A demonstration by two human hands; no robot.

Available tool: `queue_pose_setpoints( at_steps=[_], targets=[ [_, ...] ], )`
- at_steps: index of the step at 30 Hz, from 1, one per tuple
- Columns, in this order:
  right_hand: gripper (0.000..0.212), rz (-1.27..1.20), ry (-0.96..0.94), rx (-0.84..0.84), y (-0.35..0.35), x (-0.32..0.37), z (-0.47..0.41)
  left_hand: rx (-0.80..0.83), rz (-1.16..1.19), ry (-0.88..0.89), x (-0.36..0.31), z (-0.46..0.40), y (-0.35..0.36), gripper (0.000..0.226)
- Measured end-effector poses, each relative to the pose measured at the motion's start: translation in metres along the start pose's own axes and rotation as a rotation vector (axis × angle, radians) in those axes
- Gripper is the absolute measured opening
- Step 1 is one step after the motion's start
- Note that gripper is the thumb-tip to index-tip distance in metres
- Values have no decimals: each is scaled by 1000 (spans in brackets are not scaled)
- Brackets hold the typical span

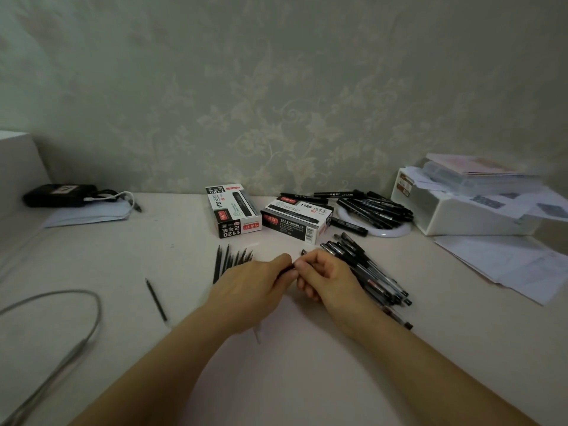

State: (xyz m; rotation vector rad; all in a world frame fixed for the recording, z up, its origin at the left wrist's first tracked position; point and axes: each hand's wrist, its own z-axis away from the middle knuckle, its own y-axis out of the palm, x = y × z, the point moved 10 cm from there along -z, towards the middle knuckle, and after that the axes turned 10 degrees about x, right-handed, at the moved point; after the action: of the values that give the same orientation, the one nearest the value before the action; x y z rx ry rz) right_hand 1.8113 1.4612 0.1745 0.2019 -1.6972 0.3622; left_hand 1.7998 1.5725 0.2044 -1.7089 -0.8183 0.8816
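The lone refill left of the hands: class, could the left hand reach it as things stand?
Probably yes: the lone refill lies on bare table left of the left hand, nothing between them. That hand pinches a pen, so it must let go first.

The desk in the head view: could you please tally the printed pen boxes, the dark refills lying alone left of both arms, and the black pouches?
Pen boxes: 2
Refill lying alone: 1
Black pouch: 1
Total: 4
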Motion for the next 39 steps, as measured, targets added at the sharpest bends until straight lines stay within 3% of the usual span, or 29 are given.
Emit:
queue_pose_setpoints(
  at_steps=[7, 12, 16, 20, 26, 31, 34, 39],
  targets=[
    [10, -12, -35, 14, 2, 2, 0, -55, -26, -61, 7, 2, -5, 39],
    [9, -26, -55, -22, -2, -1, 1, -69, -3, -152, 21, 3, -9, 66],
    [7, 24, -120, -91, -8, 6, 4, -85, -76, -141, 18, 1, -10, 60],
    [7, 483, -234, -200, -15, 28, 12, -91, -50, -201, 30, 5, -13, 39],
    [8, 1031, -242, -87, 17, 29, 8, -103, 53, -134, 18, 10, -16, 17],
    [8, 1004, -269, -105, 13, 32, 9, -76, 55, -133, 21, 7, -15, 14],
    [21, 905, -256, -163, 4, 34, 9, -56, 84, -114, 20, 6, -14, 15],
    [20, 700, -293, -120, 0, 42, 9, -78, 159, 22, 2, 4, -17, 19]
  ],
)
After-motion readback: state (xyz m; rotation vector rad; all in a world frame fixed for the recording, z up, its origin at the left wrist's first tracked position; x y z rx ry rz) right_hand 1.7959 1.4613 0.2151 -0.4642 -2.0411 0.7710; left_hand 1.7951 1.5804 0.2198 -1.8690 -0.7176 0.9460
